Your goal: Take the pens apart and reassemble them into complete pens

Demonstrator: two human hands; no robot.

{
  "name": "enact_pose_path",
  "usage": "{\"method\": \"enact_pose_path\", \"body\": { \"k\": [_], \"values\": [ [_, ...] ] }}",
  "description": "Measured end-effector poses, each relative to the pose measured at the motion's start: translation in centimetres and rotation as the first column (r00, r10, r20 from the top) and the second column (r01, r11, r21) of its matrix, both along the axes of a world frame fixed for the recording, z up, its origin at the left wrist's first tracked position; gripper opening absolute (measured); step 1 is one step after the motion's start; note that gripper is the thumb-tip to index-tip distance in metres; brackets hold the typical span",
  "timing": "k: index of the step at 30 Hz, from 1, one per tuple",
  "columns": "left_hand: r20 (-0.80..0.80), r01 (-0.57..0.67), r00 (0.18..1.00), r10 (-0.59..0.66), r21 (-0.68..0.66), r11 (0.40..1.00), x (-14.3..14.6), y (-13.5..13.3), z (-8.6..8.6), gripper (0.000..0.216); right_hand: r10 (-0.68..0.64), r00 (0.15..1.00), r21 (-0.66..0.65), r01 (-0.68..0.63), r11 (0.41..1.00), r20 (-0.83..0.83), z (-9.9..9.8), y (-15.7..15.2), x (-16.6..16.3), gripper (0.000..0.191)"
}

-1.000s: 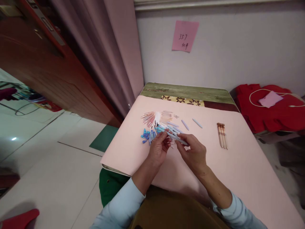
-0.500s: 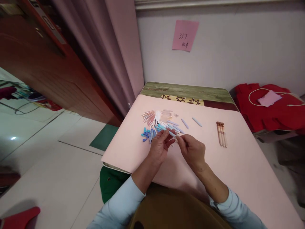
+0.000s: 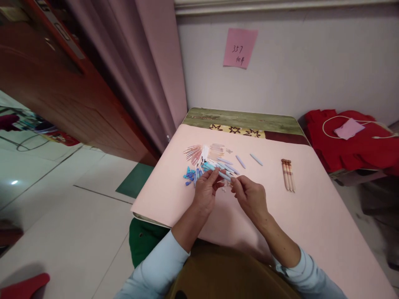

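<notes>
A pale blue pen barrel (image 3: 225, 176) is held between my two hands, above the near side of a pile of pen parts. My left hand (image 3: 205, 189) pinches its left end. The fingers of my right hand (image 3: 252, 195) close on its right end. Just beyond lie light blue and lavender barrels (image 3: 231, 167), white refills with dark tips (image 3: 204, 153), and a cluster of blue caps (image 3: 188, 175). Clear pinkish tubes (image 3: 193, 153) fan out at the far left of the pile. Small pieces under my hands are partly hidden.
On the pink-covered table (image 3: 318, 216), several brown-topped pens (image 3: 288, 176) lie together at right. Loose pens (image 3: 256, 159) rest farther back. Red cloth (image 3: 327, 145) with a white cable sits beyond the right edge. A pink note (image 3: 240, 48) hangs on the wall; a wooden door (image 3: 77, 95) stands left.
My right hand's fingers have loosened slightly and shifted on the barrel, showing more of it. The whole view has moved a little; my left hand keeps its hold.
</notes>
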State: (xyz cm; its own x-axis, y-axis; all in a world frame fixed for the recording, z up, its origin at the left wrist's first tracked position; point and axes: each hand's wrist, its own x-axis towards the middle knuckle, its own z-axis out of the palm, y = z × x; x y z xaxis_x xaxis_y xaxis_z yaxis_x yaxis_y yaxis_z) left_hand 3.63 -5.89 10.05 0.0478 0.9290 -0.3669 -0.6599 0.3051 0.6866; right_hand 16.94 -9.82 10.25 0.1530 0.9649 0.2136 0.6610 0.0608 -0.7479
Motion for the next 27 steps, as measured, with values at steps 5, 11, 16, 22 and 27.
{"method": "enact_pose_path", "body": {
  "k": [5, 11, 16, 22, 27],
  "values": [
    [-0.029, -0.037, 0.999, 0.037, 0.002, 0.999, -0.1, 0.1, -0.2, 0.025, 0.0, 0.997, 0.039, -0.003, 0.999, 0.074, -0.1, 0.2, 0.0, 0.034],
    [-0.073, -0.037, 0.996, 0.041, 0.054, 0.998, 0.0, 0.0, 0.0, 0.026, -0.017, 0.998, 0.099, 0.011, 0.995, 0.065, -0.3, 0.1, -0.3, 0.032],
    [-0.066, -0.018, 0.998, 0.024, 0.091, 0.996, 0.1, -0.1, 0.2, 0.025, 0.091, 0.96, -0.15, -0.134, 0.979, -0.267, -0.3, 0.2, 0.2, 0.055],
    [-0.151, -0.015, 0.988, 0.028, 0.082, 0.997, 0.2, -0.2, -0.8, 0.022, -0.017, 0.997, 0.051, 0.013, 0.999, 0.072, -0.8, 0.0, 0.2, 0.032],
    [-0.168, 0.037, 0.986, -0.011, 0.156, 0.987, 0.0, -0.2, -1.3, 0.02, 0.02, 0.996, -0.015, -0.021, 1.0, -0.091, -0.9, -0.4, 0.1, 0.027]
  ]
}}
